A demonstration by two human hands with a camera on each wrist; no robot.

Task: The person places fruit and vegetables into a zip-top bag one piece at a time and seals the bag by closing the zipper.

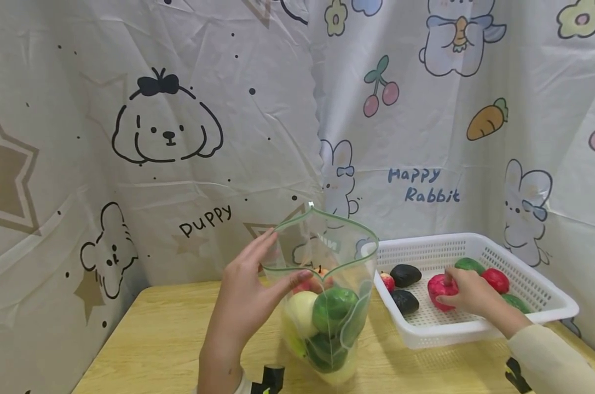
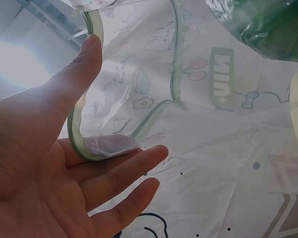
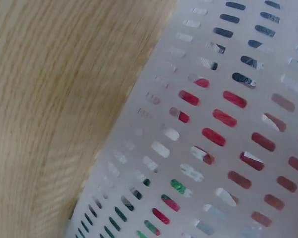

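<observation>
My left hand holds the green-edged rim of a clear zip bag, its thumb on the near edge and fingers at the left side. The mouth gapes, and the bag stands upright on the table. Inside it are a round green fruit, a pale yellow fruit, a reddish apple and darker green pieces. My right hand reaches into a white basket and grips a red, ridged fruit there. In the right wrist view, the slotted basket wall hides the hand.
Two dark avocados and a small red fruit lie at the basket's left. Green pieces and another red fruit are at its right. A printed curtain hangs behind the wooden table.
</observation>
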